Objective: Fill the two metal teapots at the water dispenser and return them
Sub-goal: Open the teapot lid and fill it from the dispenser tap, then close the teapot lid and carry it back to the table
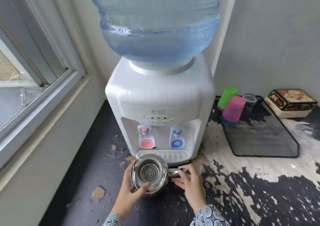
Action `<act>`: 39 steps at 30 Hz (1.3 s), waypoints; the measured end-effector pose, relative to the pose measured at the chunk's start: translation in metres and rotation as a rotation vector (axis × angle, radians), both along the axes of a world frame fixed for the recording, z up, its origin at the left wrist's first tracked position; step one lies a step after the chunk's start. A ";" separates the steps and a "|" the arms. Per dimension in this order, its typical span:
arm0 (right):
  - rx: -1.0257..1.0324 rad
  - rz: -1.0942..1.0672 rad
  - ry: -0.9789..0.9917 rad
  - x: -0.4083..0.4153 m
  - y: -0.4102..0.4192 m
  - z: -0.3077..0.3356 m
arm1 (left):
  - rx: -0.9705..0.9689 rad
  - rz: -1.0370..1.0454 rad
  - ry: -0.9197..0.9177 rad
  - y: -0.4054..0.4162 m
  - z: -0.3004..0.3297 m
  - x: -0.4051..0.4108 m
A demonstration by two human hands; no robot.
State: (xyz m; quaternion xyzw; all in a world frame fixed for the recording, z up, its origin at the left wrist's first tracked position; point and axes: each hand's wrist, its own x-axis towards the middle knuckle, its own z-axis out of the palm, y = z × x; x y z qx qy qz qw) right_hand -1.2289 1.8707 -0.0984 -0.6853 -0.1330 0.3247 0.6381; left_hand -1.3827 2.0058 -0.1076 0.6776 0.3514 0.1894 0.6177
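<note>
Dark, worn countertop (225, 199), blotched with pale patches, ran along a wall under a window (34, 80), and a white water dispenser (159, 104) with a big blue bottle (155, 21) stood at its back edge. Toward the right edge lay a black tray (263, 139) carrying upturned green (226, 97) and pink cups (233, 108), with a printed box (292, 102) beyond it.

From the head view, one metal teapot (149, 175) sat near the counter's front edge, just before the dispenser's drip tray (173, 155), below and short of the red tap (146, 135) and blue tap (176, 136). Its lid was off, showing a perforated strainer inside. The left hand (129, 189) curled around the body, thumb on the rim; the right hand (188, 180) closed its fingers on the handle. A second teapot was not visible.

Polished steel like this would likely be rigid, light while empty and slippery if wet; once filled it would probably be noticeably heavier, so the handle seemed the best hold, with the other hand steadying the belly. It looked shiny, rounded and mirror-bright.
</note>
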 end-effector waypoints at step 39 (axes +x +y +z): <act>-0.308 -0.137 -0.733 -0.033 0.011 0.047 | 0.089 -0.192 0.115 0.005 -0.019 -0.043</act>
